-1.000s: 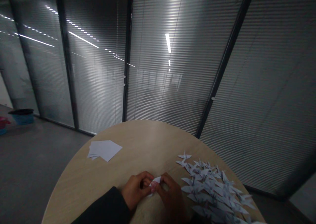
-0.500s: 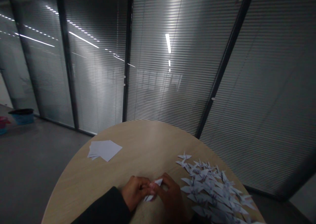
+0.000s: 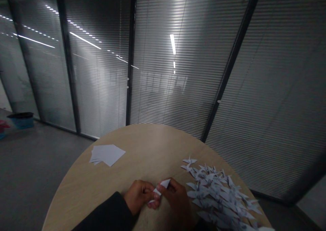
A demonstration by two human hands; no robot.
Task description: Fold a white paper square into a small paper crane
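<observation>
Between my two hands is a small piece of folded white paper [image 3: 164,184], narrow and pointed at its upper right end. My left hand [image 3: 139,194] pinches its lower left end, where a bit of white shows by the fingertips. On the other side my right hand [image 3: 176,197] grips it between thumb and fingers, the thumb lying across the paper. My fingers cover the middle of the paper. Just right of my right hand spreads a heap of folded white paper cranes [image 3: 219,193].
A few loose square sheets of white paper [image 3: 108,154] lie at the left of the round wooden table [image 3: 152,139]. Behind it stands a glass partition with blinds [image 3: 163,98]. A blue bin with a black liner [image 3: 22,120] is on the floor at far left.
The folded paper has turned slightly and more of its upper right end shows. My right fingers have shifted along it; my left hand has barely moved.
</observation>
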